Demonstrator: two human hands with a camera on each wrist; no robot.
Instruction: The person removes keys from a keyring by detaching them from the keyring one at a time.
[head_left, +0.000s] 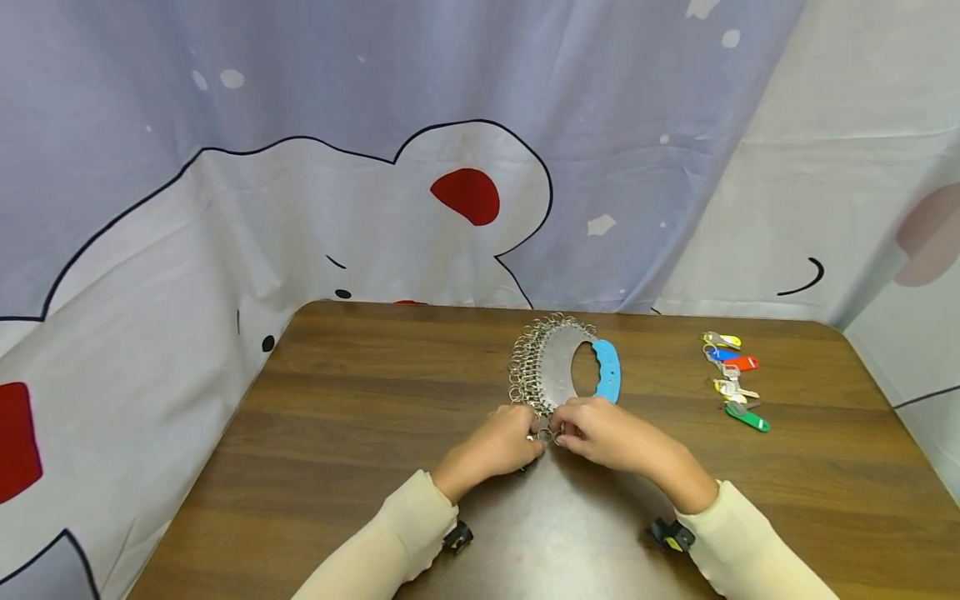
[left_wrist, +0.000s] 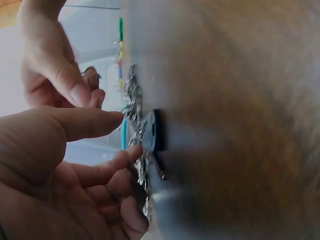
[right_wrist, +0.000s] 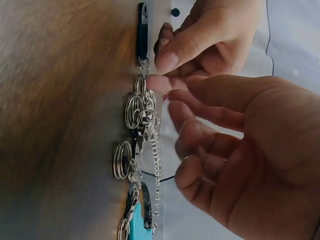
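A crescent-shaped grey metal plate (head_left: pixel 557 364) with a blue handle (head_left: pixel 609 371) lies on the table, many metal rings (head_left: pixel 525 367) fringing its outer edge. Both hands meet at its near end, either side of a split key ring (head_left: pixel 545 435). My left hand (head_left: pixel 498 439) has thumb and index finger apart near the rings; in the left wrist view the index fingertip is close to a dark key tag (left_wrist: pixel 153 131). My right hand (head_left: pixel 600 431) has bent fingers, its thumb tip close to the linked rings (right_wrist: pixel 141 86) in the right wrist view. Whether it pinches a ring is unclear.
Several keys with coloured tags lie at the table's right, among them a red tag (head_left: pixel 742 363) and a green tag (head_left: pixel 748 417). The brown wooden table (head_left: pixel 360 392) ends at a patterned curtain (head_left: pixel 360 208) behind it.
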